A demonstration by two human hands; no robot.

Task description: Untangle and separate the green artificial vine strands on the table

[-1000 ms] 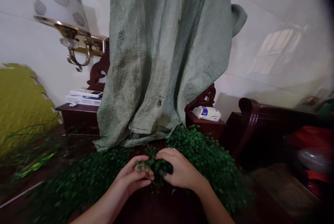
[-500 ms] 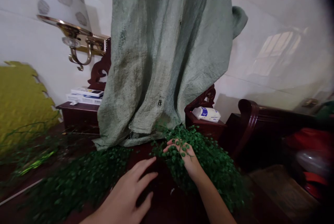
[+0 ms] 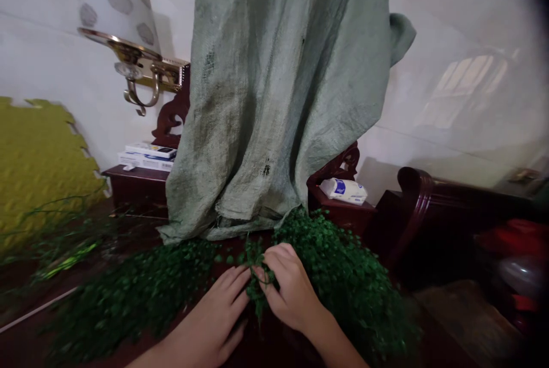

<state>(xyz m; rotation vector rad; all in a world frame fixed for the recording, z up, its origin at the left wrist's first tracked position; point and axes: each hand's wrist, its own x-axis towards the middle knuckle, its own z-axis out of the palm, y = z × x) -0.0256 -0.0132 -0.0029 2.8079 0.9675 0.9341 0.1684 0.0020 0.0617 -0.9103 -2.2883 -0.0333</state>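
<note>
fingers (image 3: 278, 258) of right hand (image 3: 289, 293) curled on leafy sprig (image 3: 256, 295), left hand (image 3: 218, 316) flat, open beside it

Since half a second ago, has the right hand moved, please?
Yes: the right hand, gripping leafy sprigs, drew back from the green cloth's hem toward the left hand.

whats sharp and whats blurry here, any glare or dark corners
Head view: green cloth, left hand and right hand in the greenery read fairly sharp; the left edge and the red things at far right smear; a pale window reflection glares on the wall; top right corner goes black; lamp leans, lens distortion.
</note>
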